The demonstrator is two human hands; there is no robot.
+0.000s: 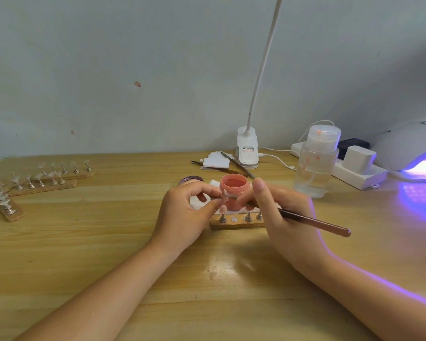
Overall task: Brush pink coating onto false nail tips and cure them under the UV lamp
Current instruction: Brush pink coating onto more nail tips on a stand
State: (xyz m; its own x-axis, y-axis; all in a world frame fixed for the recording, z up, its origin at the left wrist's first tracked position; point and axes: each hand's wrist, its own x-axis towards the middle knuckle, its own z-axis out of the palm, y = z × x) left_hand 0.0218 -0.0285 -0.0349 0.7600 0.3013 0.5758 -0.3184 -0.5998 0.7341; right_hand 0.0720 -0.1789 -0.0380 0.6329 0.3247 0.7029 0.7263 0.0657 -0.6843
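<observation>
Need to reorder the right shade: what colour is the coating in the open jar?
Salmon pink, a coral tone, seen in the jar from the head view.

The wooden worktop (108,242) carries an open pink jar (234,190) at centre; a peg strip (236,221) just before it, nail stands (42,179) far left, UV lamp (408,148) far right.

Both forearms reach forward and converge. The left hand (182,212) curls, thumb and forefinger pinched together. The right hand (280,207) curls in a pen-like grip, thumb raised.
</observation>
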